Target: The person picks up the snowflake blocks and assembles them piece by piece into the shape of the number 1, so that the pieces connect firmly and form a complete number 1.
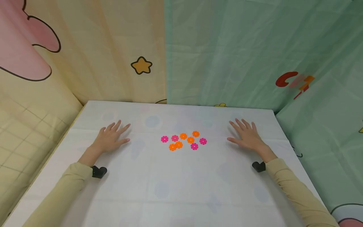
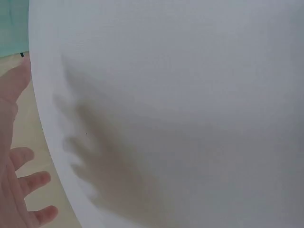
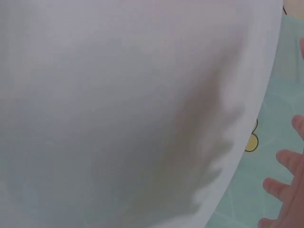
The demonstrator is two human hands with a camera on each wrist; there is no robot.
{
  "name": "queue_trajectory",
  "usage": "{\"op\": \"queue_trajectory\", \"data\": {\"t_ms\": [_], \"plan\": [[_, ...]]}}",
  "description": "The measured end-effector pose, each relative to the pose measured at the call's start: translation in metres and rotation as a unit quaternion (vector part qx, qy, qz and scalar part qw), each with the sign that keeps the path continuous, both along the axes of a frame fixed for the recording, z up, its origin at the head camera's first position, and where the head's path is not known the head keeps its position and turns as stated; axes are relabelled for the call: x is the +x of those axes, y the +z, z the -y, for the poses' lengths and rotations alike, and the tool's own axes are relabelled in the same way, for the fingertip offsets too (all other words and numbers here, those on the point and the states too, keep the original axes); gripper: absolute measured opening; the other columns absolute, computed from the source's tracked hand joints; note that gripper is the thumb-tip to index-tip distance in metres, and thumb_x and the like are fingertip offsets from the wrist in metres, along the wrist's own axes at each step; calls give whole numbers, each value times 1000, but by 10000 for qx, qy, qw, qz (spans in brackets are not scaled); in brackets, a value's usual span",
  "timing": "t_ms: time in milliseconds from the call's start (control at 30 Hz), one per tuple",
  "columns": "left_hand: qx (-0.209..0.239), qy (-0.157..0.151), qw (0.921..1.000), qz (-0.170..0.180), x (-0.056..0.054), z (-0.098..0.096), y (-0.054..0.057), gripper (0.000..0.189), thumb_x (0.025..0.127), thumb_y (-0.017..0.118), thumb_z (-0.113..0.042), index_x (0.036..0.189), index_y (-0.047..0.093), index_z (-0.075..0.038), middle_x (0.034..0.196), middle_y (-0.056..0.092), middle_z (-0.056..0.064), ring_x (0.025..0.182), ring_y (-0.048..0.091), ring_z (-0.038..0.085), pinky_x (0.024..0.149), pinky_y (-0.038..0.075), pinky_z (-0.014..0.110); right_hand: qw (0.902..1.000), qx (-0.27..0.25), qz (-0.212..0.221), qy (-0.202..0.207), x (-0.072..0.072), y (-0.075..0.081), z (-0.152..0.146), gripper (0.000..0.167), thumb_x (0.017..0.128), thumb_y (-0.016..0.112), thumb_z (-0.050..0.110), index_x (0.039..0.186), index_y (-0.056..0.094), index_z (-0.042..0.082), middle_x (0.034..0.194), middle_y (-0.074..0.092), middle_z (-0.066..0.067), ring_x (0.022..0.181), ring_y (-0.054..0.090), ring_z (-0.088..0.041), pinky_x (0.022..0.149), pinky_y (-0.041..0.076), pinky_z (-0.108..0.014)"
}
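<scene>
Several small round pieces with pale slice-like markings lie loosely grouped mid-table, some pink (image 1: 164,139) and some orange (image 1: 195,134). Two of the orange ones overlap at the group's near side. To the left of them my left hand (image 1: 109,138) hovers over the cloth with fingers spread, holding nothing. My right hand (image 1: 247,136) is held the same way on the right side, its fingers fanned out and apart from the pieces. In both wrist views only the hand's shadow falls on the white surface below.
A white cloth (image 1: 181,183) with faint pale shapes covers the table. Printed curtains stand behind it, beige (image 1: 113,37) on the left and green (image 1: 227,56) on the right. Each wrist wears a black camera mount, such as the left one (image 1: 99,172).
</scene>
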State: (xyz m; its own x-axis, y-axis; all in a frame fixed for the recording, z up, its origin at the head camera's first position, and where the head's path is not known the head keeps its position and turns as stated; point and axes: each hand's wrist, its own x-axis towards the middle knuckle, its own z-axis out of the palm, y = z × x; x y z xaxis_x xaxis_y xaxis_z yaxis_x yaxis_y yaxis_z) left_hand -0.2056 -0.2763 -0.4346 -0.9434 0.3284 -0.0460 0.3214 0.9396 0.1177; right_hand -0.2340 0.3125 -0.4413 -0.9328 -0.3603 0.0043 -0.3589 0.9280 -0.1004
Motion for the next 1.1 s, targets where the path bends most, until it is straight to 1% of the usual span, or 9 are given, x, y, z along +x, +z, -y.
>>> {"op": "queue_trajectory", "data": {"t_ms": [100,167,300,400,500,667,833,933,1100], "plan": [[40,-63,9997,-242,-1,-5,0,65,95,51,-48,149,33,-16,148,35,29,129,40,49,97,33,66,9999,-138,-57,33,0,1,6,78,90,54,57,151,29,15,156,25,-20,141,22,-45,108,9,-69],[101,-79,9992,-378,-2,-7,-2,63,96,52,-45,148,35,-14,144,42,28,124,46,48,94,37,64,9996,-241,-142,70,0,2,10,75,90,56,54,149,33,14,154,29,-20,138,28,-44,108,13,-67],[282,-50,9979,-589,-6,-13,-5,61,96,55,-40,147,37,-13,137,51,25,118,53,46,88,42,62,9979,-466,-412,159,1,2,18,66,91,62,42,144,40,10,147,38,-22,131,37,-45,106,23,-64],[419,19,9969,-673,-8,-19,-6,58,95,56,-38,145,40,-13,134,55,22,115,55,44,85,44,59,9961,-617,-598,211,1,1,23,60,90,65,32,141,45,7,142,44,-24,127,42,-46,103,29,-64],[592,118,9959,-678,-9,-24,-7,55,95,55,-37,143,43,-13,132,57,21,114,56,43,85,45,59,9945,-798,-643,201,2,1,29,56,89,67,26,138,48,7,138,49,-24,124,45,-46,100,33,-64],[983,280,9921,-728,-11,-37,-8,49,94,57,-34,138,51,-14,130,59,21,113,57,43,84,46,59,9910,-1172,-636,86,2,-3,39,51,89,66,24,135,51,7,133,54,-21,120,49,-43,97,36,-62],[1339,399,9871,-781,-14,-55,-10,44,92,61,-33,132,57,-14,122,66,14,108,61,38,80,50,55,9877,-1414,-660,-122,3,-5,51,48,89,66,22,132,54,6,129,57,-21,113,52,-42,90,39,-58],[1519,445,9845,-757,-14,-65,-10,42,91,63,-31,129,60,-14,115,69,12,104,63,35,78,51,51,9862,-1510,-616,-286,3,-5,59,48,87,68,20,130,55,4,126,59,-22,111,53,-42,90,40,-56],[1829,569,9795,-626,-14,-81,-10,39,90,65,-29,126,62,-14,113,70,11,101,64,30,78,51,48,9811,-1839,-361,-484,2,-6,71,49,86,70,19,129,55,2,120,62,-22,107,56,-38,91,44,-53]]}}
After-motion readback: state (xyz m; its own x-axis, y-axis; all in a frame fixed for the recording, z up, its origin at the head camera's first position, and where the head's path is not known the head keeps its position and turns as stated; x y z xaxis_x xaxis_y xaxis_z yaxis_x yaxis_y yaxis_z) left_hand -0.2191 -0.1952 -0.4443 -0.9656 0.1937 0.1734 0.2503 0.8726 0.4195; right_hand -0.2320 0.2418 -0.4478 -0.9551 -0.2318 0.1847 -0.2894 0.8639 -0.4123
